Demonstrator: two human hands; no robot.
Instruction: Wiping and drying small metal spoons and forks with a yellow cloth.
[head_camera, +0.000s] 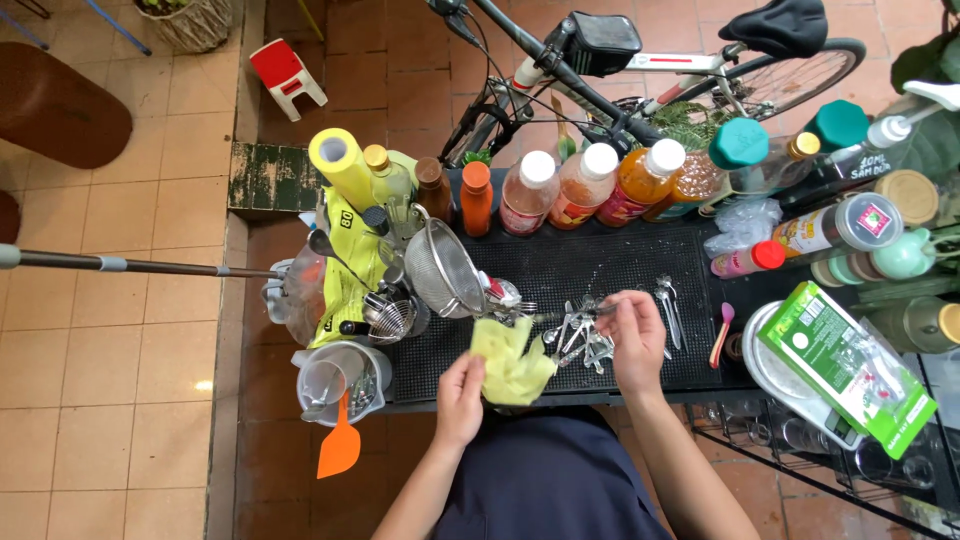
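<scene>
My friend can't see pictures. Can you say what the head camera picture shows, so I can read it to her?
Seen from above, a person's left hand holds a yellow cloth while the right hand holds a metal utensil over a pile of cutlery on a black mat. Bottles line the far edge, a strainer sits to the left, and a bicycle stands behind.

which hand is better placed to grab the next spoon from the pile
Probably the right hand: it hovers directly over the pile of metal cutlery and pinches one piece. The left hand is nearer the body, gripping the yellow cloth.
</scene>
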